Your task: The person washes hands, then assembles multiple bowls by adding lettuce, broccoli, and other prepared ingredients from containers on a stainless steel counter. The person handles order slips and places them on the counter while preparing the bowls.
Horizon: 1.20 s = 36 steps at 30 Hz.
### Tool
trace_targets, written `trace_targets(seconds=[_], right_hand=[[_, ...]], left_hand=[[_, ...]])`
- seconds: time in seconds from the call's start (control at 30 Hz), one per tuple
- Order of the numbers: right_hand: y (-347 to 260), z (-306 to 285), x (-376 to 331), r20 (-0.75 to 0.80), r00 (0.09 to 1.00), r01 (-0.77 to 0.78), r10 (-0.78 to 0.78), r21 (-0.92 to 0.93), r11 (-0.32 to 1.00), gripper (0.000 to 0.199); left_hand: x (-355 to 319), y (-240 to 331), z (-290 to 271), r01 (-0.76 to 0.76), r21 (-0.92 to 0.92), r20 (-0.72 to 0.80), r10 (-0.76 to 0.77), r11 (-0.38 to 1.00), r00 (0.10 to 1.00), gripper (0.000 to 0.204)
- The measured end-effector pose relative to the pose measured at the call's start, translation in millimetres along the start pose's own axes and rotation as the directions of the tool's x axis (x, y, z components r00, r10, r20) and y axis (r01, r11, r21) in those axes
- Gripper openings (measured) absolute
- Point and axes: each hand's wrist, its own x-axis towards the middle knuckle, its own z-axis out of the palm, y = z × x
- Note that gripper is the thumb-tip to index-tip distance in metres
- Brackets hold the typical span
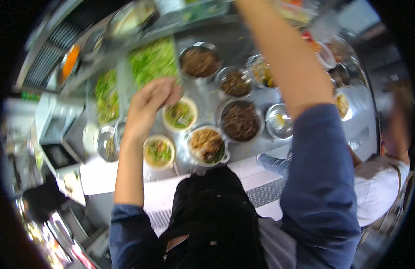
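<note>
My left hand [154, 97] hovers just above and left of a pale bowl of soup with chopped greens [179, 115]. Its fingers are curled together, and whatever they may hold is hidden. My right forearm [297, 62] reaches far over the counter; its hand lies beyond the top edge. Close to me stand a second bowl with greens and red bits [159, 152] and a white handled bowl [206, 144] with browned topping, dark meat and greens. Behind my left hand is a tray of chopped lettuce [151, 60].
Metal bowls of brown shredded food [200, 62], dark minced food [234, 84] and dark meat [240, 121] crowd the counter's middle. A steel bowl [279, 121] sits to their right. A narrower tray of greens [107, 96] stands left. Another person [380, 188] is at the right.
</note>
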Motion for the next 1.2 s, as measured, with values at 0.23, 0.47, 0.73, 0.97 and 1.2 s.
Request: trace_targets(seconds=[0.23, 0.47, 0.73, 0.97, 1.2], right_hand=[[-150, -80, -94, 0.415, 0.549, -0.546, 0.725, 0.835, -0.064, 0.041], [-425, 4, -129, 0.940, 0.213, -0.313, 0.266, 0.324, -0.893, 0.026], [-504, 38, -127, 0.974, 0.223, -0.233, -0.048, 0.006, -0.973, 0.037], [-505, 47, -147, 0.975, 0.052, -0.520, 0.214, 0.210, -0.828, 0.028], [-515, 75, -145, 0.770, 0.375, -0.709, 0.517, 0.597, -0.375, 0.018]], left_hand=[[-64, -44, -42, -0.057, -0.172, -0.019, 0.055, 0.984, 0.998, 0.031], [-136, -172, -61, -0.085, -0.068, -0.138, 0.075, 0.994, 0.988, 0.066], [-184, -226, -123, -0.020, -0.091, -0.340, -0.012, 0.996, 0.940, 0.043], [-180, -245, -140, 0.134, -0.279, -0.414, -0.245, 0.951, 0.877, 0.043], [-153, -241, -137, -0.069, 0.632, -0.308, 0.332, 0.772, 0.892, 0.040]])
